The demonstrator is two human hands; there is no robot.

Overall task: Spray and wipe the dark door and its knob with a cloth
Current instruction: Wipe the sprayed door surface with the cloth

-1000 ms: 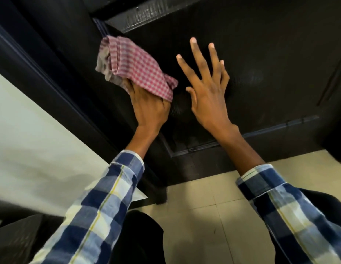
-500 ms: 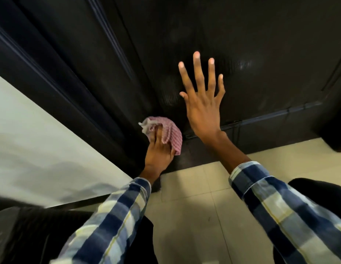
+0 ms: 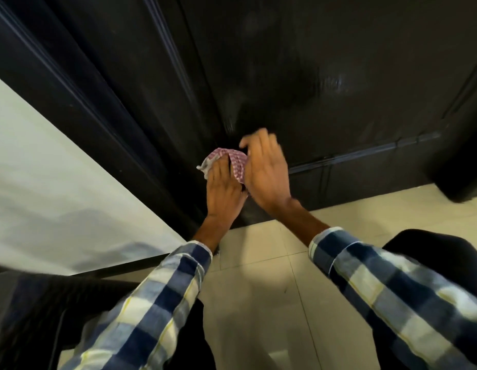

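The left hand (image 3: 223,192) holds one checked cloth (image 3: 236,162) in its grip, pressed against the bottom panel of the one dark door (image 3: 298,76), just above the floor (image 3: 258,263). The right hand (image 3: 266,172), blurred, touches the cloth's right edge; whether it grips cannot be told. Unwiped door extends up and right of the grip. No knob or spray bottle is visible.

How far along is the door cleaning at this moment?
Done: nothing can be confirmed, though the door panel shows a faint sheen that may be wiped spray. In hand: the left hand grips the cloth low on the door, with the right hand blurred beside it, touching or reaching for the cloth. Left: the knob and the spray bottle are out of view, so the knob is unverified.
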